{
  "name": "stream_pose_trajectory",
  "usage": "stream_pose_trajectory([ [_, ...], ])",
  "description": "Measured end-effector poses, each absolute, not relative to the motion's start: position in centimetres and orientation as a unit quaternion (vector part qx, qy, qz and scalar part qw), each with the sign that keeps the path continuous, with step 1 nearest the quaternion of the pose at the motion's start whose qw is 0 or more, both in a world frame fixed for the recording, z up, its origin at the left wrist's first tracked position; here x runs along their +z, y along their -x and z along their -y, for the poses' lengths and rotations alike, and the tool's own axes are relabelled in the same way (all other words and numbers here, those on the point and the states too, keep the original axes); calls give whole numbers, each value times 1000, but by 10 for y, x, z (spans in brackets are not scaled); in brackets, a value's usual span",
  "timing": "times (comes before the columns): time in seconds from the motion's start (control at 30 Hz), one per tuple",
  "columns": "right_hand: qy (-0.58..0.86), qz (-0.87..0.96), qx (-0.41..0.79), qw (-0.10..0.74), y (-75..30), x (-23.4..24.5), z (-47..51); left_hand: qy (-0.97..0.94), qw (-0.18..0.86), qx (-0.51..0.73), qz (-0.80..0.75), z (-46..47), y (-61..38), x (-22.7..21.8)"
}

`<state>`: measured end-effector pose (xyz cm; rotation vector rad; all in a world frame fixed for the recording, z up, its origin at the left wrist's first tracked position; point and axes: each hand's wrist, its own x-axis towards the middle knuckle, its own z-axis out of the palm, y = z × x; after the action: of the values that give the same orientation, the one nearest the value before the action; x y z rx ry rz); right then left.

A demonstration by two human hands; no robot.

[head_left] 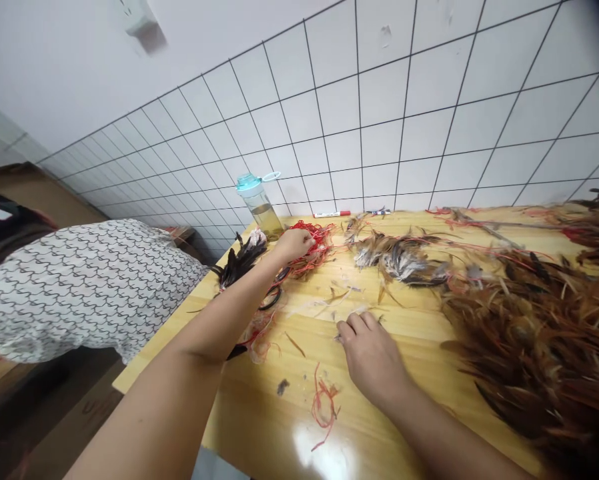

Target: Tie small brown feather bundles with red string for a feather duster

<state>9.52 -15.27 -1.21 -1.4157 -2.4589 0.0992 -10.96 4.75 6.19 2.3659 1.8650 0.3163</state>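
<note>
My left hand [295,245] reaches across to a tangled pile of red string [322,250] near the back of the wooden table. Its fingers are pinched together at the string. Closer to me, my right hand [372,357] rests low over the tabletop, fingers curled in. A small greyish wisp shows by its fingertips, but what they hold, if anything, is hidden. Beyond that hand lies a row of brown feathers with white fluffy bases [402,263]. A loose loop of red string [323,407] lies in front of me.
A large heap of brown feathers [539,347] covers the right side. At the back left stand a water bottle [262,203] and black feathers [242,260]; scissors [271,298] lie near my left forearm. A red marker [332,214] is by the tiled wall. Patterned cloth [79,287] hangs left of the table [259,413].
</note>
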Motion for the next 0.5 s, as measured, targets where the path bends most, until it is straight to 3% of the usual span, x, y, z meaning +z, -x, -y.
stream_pose_trajectory([
  [0.13,496,852,38,160,-95,-13,154,-773,102,26,-626,-63,85,50],
  [0.3,495,852,38,165,-96,-11,155,-771,104,49,-627,-62,84,62],
  [0.4,494,853,37,166,-96,-10,155,-752,102,158,-632,-58,99,79],
  [0.5,498,850,36,167,-96,-10,155,-706,185,328,-600,-51,116,94],
])
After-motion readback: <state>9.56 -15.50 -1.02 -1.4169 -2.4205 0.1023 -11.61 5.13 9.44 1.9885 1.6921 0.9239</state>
